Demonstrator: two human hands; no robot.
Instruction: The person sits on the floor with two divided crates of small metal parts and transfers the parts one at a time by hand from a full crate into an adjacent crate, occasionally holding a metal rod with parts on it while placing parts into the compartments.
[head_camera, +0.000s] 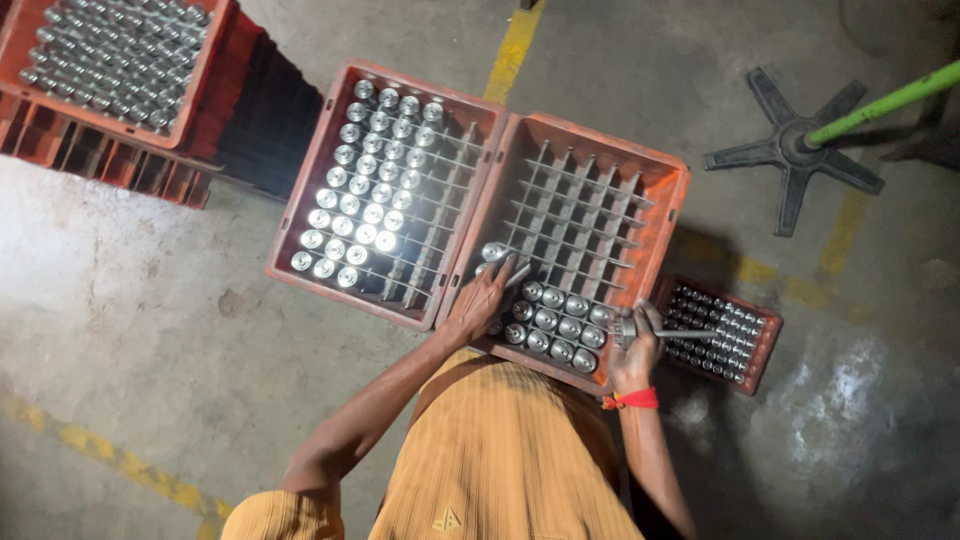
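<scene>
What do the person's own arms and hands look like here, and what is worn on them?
Both arms are bare from the upper arm down. Short sleeves of a ribbed mustard-yellow shirt end at the upper arms. The right wrist carries a red thread band, knotted, with loose ends. The left hand and right hand are ungloved; no rings or watch can be made out.

No labels, signs or screens show — only packing crates (590, 160): red, rectangular, gridded plastic ones at twelve o'clock, ten o'clock and four o'clock, holding shiny metal cylinders (365, 190).
</scene>
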